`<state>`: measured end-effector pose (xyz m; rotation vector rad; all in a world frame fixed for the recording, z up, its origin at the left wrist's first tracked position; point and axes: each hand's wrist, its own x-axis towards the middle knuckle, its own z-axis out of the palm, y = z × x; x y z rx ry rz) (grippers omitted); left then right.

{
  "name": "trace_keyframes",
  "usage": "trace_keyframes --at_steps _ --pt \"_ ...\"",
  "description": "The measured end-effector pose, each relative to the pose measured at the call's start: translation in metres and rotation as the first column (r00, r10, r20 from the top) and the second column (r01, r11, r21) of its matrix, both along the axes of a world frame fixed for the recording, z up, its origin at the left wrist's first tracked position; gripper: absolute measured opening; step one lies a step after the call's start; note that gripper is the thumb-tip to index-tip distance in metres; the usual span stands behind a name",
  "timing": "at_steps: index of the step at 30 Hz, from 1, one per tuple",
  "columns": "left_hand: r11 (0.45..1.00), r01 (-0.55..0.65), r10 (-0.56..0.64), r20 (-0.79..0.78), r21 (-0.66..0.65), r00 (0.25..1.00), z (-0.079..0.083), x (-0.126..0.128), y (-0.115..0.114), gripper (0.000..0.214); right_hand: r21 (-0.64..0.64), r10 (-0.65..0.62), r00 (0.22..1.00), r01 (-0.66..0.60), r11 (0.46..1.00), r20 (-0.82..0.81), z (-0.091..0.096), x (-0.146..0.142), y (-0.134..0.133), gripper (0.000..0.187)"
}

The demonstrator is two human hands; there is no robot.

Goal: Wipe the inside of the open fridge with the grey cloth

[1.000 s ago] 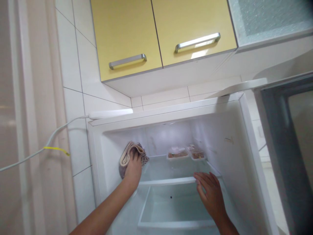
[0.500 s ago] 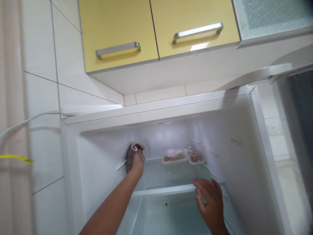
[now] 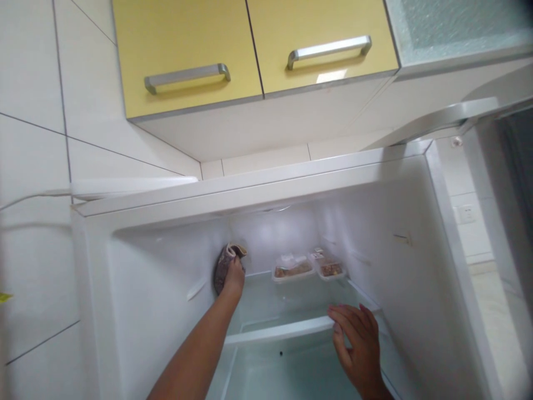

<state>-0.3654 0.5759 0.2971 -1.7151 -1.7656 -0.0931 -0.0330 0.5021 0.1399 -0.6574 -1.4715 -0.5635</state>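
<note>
Inside the open fridge, my left hand [image 3: 235, 279] is closed on a dark patterned cloth [image 3: 222, 271] with a beige edge. The folded cloth lies against the left inner wall near the back, above the glass shelf [image 3: 266, 303]. My right hand [image 3: 357, 343] is at the right part of the shelf's white front edge [image 3: 283, 331], fingers over the top and thumb just below, holding it. Two clear packs of food, one on the left [image 3: 293, 269] and one on the right [image 3: 330, 268], sit at the back of this shelf.
A lower glass shelf [image 3: 266, 372] bears a small dark speck [image 3: 281, 353]. Yellow cabinets [image 3: 187, 44] with metal handles hang above the fridge's top rim [image 3: 258, 178]. The fridge door [image 3: 499, 166] stands open at right. A white cable [image 3: 37, 195] runs along the left wall tiles.
The camera view has shifted slightly, moving the cabinets and fridge rim left. My left hand keeps the cloth near the back left wall; my right hand stays at the shelf edge.
</note>
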Motion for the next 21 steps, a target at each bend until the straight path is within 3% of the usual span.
trace_keyframes --at_steps 5,9,13,21 --pt "0.993 -0.111 0.101 -0.187 -0.046 0.977 0.007 0.007 -0.029 0.038 -0.018 0.003 1.000 -0.003 1.000 -0.019 0.000 -0.001 0.000 0.026" --pt "0.983 -0.183 0.172 -0.250 -0.019 0.953 0.005 0.020 -0.059 0.047 -0.040 0.002 1.000 -0.002 0.999 0.000 0.000 0.000 -0.003 0.026" --pt "0.976 -0.217 0.197 -0.284 -0.039 0.938 0.006 0.029 -0.101 0.044 -0.064 0.002 1.000 -0.001 0.998 0.010 0.000 0.001 -0.005 0.028" --pt "0.997 -0.032 0.010 -0.315 -0.065 0.949 0.007 0.027 -0.211 0.049 -0.103 0.009 0.999 -0.006 0.995 0.032 0.006 0.004 -0.012 0.030"
